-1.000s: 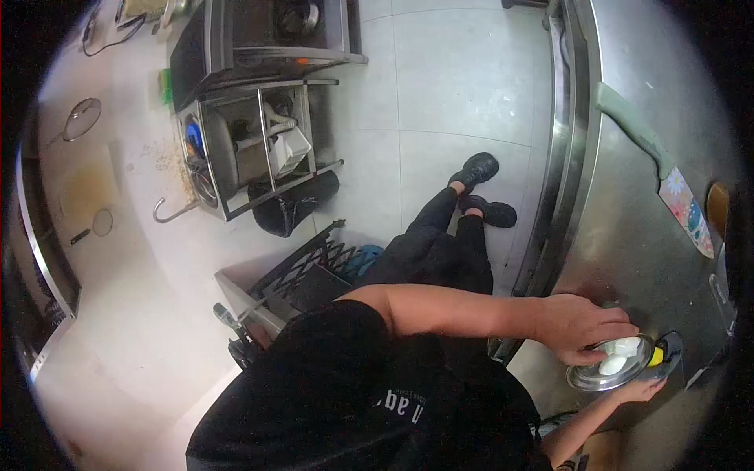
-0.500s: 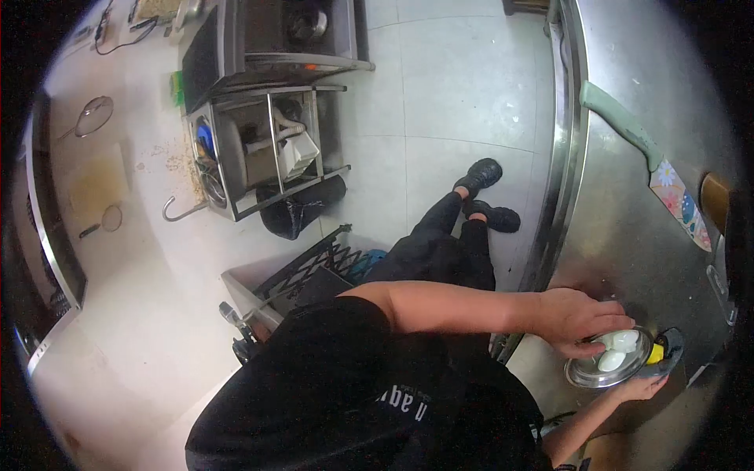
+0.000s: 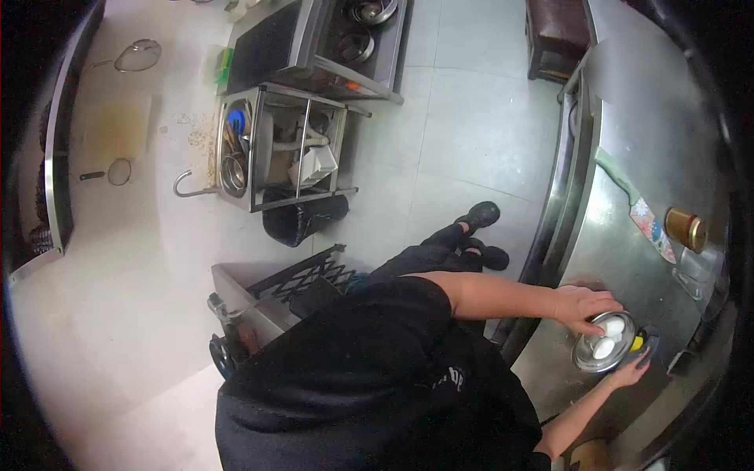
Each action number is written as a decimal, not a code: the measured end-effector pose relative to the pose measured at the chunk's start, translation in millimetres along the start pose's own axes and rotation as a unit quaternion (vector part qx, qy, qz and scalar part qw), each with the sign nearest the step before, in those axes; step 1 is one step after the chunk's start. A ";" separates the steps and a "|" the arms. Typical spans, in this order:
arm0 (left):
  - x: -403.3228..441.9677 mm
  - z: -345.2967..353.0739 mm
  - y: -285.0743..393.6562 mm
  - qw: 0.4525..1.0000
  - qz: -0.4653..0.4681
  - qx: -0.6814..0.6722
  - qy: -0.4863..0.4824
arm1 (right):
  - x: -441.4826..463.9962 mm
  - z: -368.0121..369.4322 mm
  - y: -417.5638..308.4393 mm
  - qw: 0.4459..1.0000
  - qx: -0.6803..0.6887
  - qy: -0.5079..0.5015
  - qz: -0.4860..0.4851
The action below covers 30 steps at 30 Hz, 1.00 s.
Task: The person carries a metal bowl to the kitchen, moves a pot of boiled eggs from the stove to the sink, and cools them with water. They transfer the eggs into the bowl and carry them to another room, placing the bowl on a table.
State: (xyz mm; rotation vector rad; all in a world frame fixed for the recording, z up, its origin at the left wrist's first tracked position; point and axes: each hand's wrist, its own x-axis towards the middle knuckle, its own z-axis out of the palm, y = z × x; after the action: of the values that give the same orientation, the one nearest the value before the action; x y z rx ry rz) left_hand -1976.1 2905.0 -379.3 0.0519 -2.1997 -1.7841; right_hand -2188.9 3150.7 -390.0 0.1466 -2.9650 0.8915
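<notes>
A round metal dish [image 3: 585,363] holds smooth white peeled eggs [image 3: 604,348]. My left hand [image 3: 583,306] reaches over the steel counter and grips the dish at its upper rim, the thumb inside close to the eggs. Beyond the dish, my right hand [image 3: 627,372] has its fingers closed around a dark grey item [image 3: 649,345], whose kind I cannot make out. A small yellow piece [image 3: 637,343] shows between this item and the dish. Part of the right hand's grip is hidden.
On the steel counter [image 3: 581,271] lie a knife [image 3: 646,224] with a green handle and flowered blade, a brown jar [image 3: 686,228] and a clear plastic container [image 3: 695,275]. A stool [image 3: 556,35] stands past the counter's end. Behind me is a sink unit [image 3: 255,149].
The view has shifted, bringing the jar and stool more fully into sight. My left fingers have moved from over the eggs to the dish's rim. My right hand still holds the grey item.
</notes>
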 end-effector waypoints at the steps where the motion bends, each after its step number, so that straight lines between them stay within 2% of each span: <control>1: 0.1 -1.0 0.5 1.000 0.010 0.002 0.002 | -1.8 -0.3 -0.3 1.000 -0.023 -0.001 -0.021; 2: 0.4 -2.4 0.0 1.000 0.007 -0.014 0.023 | 7.0 -0.2 33.6 0.984 -0.078 -0.022 -0.158; 3: 1.0 -3.2 -1.2 0.999 0.004 -0.031 0.045 | 8.4 -2.9 40.5 0.981 -0.097 -0.034 -0.165; 5: -5.0 -4.2 -3.4 0.996 -0.004 -0.062 0.061 | 2.3 -15.6 42.6 0.993 -0.070 -0.084 -0.047; 7: -18.1 -11.9 0.8 0.992 -0.010 0.029 0.124 | -13.5 -27.0 50.6 0.993 -0.093 -0.071 -0.021; 10: -52.9 -51.3 24.1 0.989 -0.023 0.073 0.128 | -29.2 -41.3 86.6 0.995 -0.063 -0.064 -0.052; 12: -73.2 -83.1 50.7 0.993 -0.039 0.035 0.106 | -34.3 -46.9 92.7 0.994 -0.054 -0.093 0.025; 13: -83.3 -97.4 65.2 0.995 -0.062 -0.006 0.080 | -35.6 -50.6 88.2 0.994 -0.051 -0.090 0.019; 15: -100.4 -120.5 92.6 0.996 -0.045 -0.029 0.077 | -36.9 -60.3 82.3 0.985 -0.072 -0.152 0.036; 16: -108.9 -131.5 107.3 0.995 -0.033 -0.055 0.070 | -24.1 -54.8 112.4 0.988 -0.023 -0.149 -0.016; 18: -127.4 -161.0 140.1 0.994 -0.038 -0.102 0.005 | -20.9 -57.3 110.6 0.985 -0.051 -0.157 -0.041; 20: -154.6 -209.3 198.3 0.987 -0.004 -0.153 -0.053 | -20.2 -55.0 108.5 0.981 -0.079 -0.167 -0.062; 22: -191.1 -273.9 287.2 0.989 0.062 -0.124 -0.051 | -17.5 -55.3 109.7 0.981 -0.075 -0.174 -0.052; 25: -265.6 -310.1 395.9 0.966 0.227 -0.101 -0.074 | -9.2 -55.6 115.3 0.982 -0.078 -0.169 -0.036; 27: -278.6 -299.4 465.2 0.930 0.325 -0.071 -0.153 | 9.3 -46.8 128.7 0.971 -0.113 -0.195 -0.082; 28: -278.7 -287.7 494.1 0.913 0.360 -0.051 -0.186 | 3.3 -46.1 117.0 0.979 -0.093 -0.179 -0.023; 30: -280.4 -262.1 522.3 0.901 0.392 -0.008 -0.188 | 15.4 -41.2 124.8 0.977 -0.090 -0.191 -0.040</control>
State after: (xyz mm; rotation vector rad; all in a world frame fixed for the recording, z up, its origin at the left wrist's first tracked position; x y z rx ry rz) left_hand -1555.9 2835.0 109.2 -1.1013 -1.9778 -1.3969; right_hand -2216.5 3275.9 -423.0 0.4768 -3.3402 0.6432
